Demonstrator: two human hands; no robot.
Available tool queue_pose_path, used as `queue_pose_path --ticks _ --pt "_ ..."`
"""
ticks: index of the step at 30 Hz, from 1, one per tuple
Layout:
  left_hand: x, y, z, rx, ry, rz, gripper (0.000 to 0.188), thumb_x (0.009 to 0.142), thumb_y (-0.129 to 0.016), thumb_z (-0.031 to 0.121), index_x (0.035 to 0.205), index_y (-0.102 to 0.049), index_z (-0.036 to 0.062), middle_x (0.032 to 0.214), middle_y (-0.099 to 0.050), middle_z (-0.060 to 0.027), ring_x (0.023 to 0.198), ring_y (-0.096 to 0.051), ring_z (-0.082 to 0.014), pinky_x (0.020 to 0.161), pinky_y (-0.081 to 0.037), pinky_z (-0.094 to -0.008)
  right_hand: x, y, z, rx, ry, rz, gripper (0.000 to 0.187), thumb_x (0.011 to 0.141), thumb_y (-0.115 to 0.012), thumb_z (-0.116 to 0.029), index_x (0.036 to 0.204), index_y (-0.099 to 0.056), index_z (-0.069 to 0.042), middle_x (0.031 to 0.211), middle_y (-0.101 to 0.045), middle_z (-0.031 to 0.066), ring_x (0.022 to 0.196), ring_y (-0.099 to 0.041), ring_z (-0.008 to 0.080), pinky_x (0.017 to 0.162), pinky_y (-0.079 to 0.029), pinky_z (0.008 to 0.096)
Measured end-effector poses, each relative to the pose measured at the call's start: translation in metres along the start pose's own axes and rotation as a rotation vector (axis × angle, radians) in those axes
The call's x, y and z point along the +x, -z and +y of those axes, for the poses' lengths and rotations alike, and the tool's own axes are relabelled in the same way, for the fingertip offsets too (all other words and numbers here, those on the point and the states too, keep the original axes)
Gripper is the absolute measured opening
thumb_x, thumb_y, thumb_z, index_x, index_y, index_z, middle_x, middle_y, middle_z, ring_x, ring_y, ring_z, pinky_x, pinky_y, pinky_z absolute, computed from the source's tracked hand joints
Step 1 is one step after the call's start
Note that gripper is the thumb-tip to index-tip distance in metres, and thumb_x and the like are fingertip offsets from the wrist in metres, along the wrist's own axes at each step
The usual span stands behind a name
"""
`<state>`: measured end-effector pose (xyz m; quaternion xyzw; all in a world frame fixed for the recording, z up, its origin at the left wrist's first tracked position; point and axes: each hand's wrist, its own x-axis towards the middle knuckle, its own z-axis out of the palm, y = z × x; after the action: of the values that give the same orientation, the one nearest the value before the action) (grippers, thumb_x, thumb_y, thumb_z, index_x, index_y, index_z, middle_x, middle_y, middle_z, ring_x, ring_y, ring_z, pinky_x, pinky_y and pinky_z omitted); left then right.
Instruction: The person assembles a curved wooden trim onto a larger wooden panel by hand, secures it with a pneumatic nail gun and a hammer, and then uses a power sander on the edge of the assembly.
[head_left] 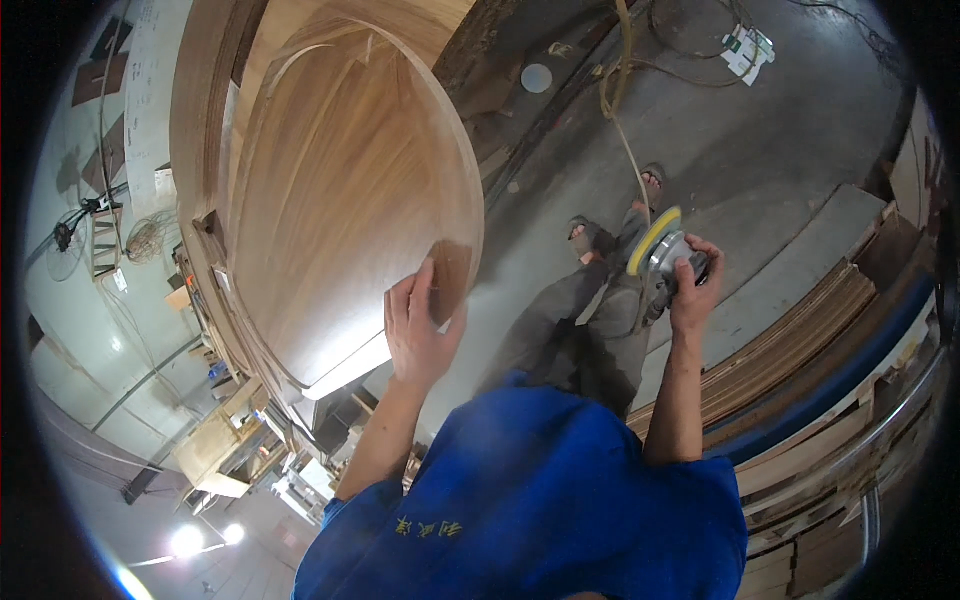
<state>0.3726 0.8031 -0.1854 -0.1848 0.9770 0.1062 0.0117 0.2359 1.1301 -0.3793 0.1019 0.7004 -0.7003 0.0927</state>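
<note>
A large wooden panel (340, 190) with a curved edge and streaked grain fills the left of the view. My left hand (418, 325) rests at its near right corner, fingers stretched over the surface and thumb apart. By the fingertips is a darker brown patch; whether it is shadow or a separate piece I cannot tell. On the right, my right hand (695, 285) is wrapped round a round disc sander (668, 258) with a silver body and a yellow pad. The sander is held in the air, apart from the panel, its pad tilted toward the left.
A hose (628, 150) runs across the grey floor (800, 130) near my feet. Stacked wooden boards (790, 330) lie to the right, beside a blue edge (830, 395). White-and-green packaging (748, 54) and a pale disc (537, 78) lie farther off. Cluttered shelving (230, 440) stands at left.
</note>
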Motion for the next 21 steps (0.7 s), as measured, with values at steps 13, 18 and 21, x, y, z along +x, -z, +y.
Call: queue_pose_path --ticks 13,18,21 --pt "-0.018 -0.008 -0.009 0.016 -0.113 0.218 0.067 0.082 -0.087 0.021 0.144 -0.064 0.0088 0.124 -0.064 -0.0139 0.109 -0.063 -0.0349 0.098 -0.052 -0.0492 -0.075 0.008 -0.011 0.053 0.002 0.095 0.037 0.094 -0.071 -0.015 0.127 -0.059 -0.004 0.13 -0.062 0.01 0.121 -0.057 0.0225 0.109 -0.043 0.0377" --pt "-0.062 0.0 -0.061 0.027 -0.134 0.163 0.071 0.076 -0.092 0.026 0.14 -0.066 0.0093 0.122 -0.064 -0.0112 0.108 -0.063 -0.034 0.096 -0.052 -0.0474 -0.092 0.018 -0.011 0.056 0.03 0.168 0.038 0.095 -0.071 -0.016 0.129 -0.06 -0.005 0.127 -0.062 0.0069 0.117 -0.057 0.0198 0.104 -0.045 0.0357" --pt "-0.073 0.005 -0.074 0.046 -0.175 0.168 0.071 0.075 -0.093 0.029 0.138 -0.067 0.0105 0.119 -0.063 -0.01 0.106 -0.061 -0.0338 0.092 -0.053 -0.0466 -0.098 0.027 -0.006 0.052 0.022 0.209 0.036 0.095 -0.071 -0.015 0.128 -0.061 -0.005 0.126 -0.062 0.0064 0.115 -0.056 0.0199 0.103 -0.045 0.0354"
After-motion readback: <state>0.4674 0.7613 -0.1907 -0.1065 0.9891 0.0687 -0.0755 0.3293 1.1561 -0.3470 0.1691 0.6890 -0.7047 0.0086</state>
